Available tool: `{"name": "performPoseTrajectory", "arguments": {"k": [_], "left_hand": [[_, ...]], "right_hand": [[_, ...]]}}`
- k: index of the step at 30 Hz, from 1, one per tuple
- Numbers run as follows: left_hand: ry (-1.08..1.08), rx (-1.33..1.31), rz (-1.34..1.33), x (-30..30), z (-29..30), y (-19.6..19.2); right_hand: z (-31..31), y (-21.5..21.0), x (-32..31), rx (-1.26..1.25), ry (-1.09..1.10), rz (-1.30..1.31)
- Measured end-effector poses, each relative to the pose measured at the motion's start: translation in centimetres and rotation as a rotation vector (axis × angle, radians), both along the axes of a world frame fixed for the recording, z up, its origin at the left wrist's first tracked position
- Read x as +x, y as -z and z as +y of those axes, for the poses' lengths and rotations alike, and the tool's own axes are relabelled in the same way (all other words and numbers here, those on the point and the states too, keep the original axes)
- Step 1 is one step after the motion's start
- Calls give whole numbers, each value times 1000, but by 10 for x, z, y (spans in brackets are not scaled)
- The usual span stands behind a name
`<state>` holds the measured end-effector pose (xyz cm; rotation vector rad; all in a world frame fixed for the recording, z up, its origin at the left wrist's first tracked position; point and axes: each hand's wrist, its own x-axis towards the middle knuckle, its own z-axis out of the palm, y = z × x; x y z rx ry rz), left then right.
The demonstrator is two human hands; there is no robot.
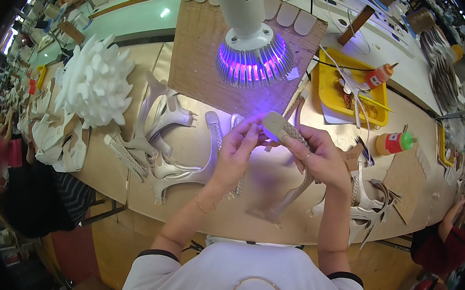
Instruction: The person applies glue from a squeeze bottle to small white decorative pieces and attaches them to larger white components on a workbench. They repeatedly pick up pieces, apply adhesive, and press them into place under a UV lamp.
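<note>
A metallic sandal upper (289, 202) hangs from my hands over the table, its lower strap loose in the air. My right hand (321, 156) is closed around its braided strap, thumb along the braid. The strap's rounded pale end (273, 124) points up between both hands. At that end's left edge, my left hand (237, 151) is closed with thumb and fingers pinched; the exact contact is partly hidden. Violet light from the lamp (254, 60) falls on the fingers. Several similar silver uppers (184, 177) lie left of my hands, and braided ones (366, 200) lie to the right.
Beyond the lamp stands a wooden board (202, 52). A yellow tray (327, 95) holds an orange-red bottle (379, 76); a green-capped bottle (394, 142) lies nearby. White spiky foam (96, 81) sits at left. Other people work at both sides.
</note>
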<state>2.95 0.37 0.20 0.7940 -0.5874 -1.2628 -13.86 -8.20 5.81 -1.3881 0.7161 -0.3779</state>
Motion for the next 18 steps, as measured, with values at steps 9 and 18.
{"name": "performPoseTrajectory", "arguments": {"k": [9, 18], "left_hand": [[-251, 147, -80, 16, -22, 0], [-321, 143, -362, 16, -27, -19]], "right_hand": [[-4, 12, 23, 23, 36, 96], [-11, 8, 22, -143, 22, 202]]}}
